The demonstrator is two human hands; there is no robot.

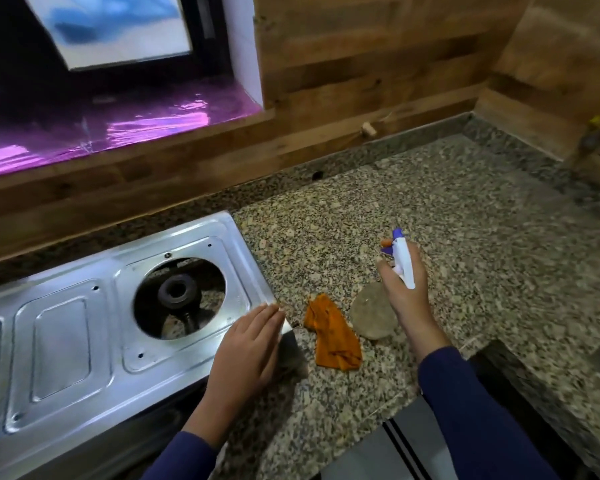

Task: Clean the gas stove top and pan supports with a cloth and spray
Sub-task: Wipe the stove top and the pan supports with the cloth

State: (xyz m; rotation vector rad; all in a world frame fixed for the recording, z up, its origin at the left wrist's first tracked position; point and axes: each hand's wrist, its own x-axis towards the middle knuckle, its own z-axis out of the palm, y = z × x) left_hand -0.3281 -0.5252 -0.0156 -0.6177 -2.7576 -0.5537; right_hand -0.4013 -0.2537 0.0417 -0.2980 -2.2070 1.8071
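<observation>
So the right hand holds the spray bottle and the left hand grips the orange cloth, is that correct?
Not quite. The right hand does hold the spray bottle, but the head view shows the left hand flat on the stove corner; the orange cloth lies loose on the counter.

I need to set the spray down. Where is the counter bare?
The widest bare granite lies behind the right hand and spray, up to the wall. A smaller patch lies in front of the cloth, at the near edge. It is crowded by the stove's corner: left hand, cloth and grey disc sit close together.
</observation>
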